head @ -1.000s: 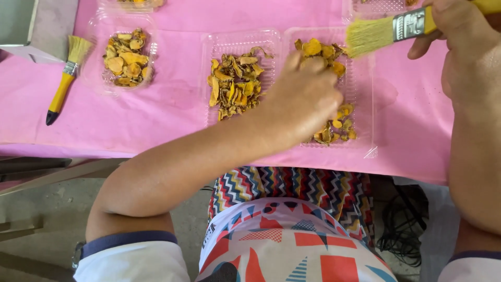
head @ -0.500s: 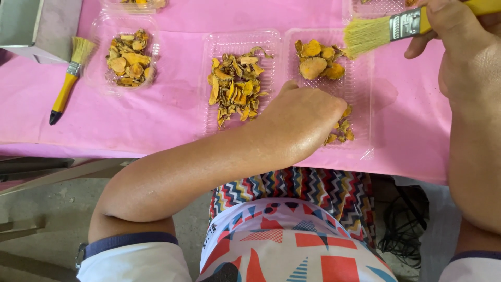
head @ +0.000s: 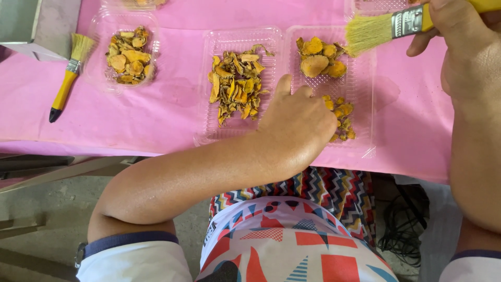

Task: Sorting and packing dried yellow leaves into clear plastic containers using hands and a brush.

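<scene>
Left hand [head: 297, 122] over yellow slices [head: 338, 112], right hand [head: 464, 31] around brush [head: 396, 23].

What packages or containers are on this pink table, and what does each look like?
Clear plastic hinged tray, centre: left half holds thin yellow-brown dried slices, right half thicker orange pieces.
Clear round-cornered plastic tub, upper left: chunky yellow slices.
More clear containers, top edge, cut off.
No labels, signs or screens visible.
</scene>
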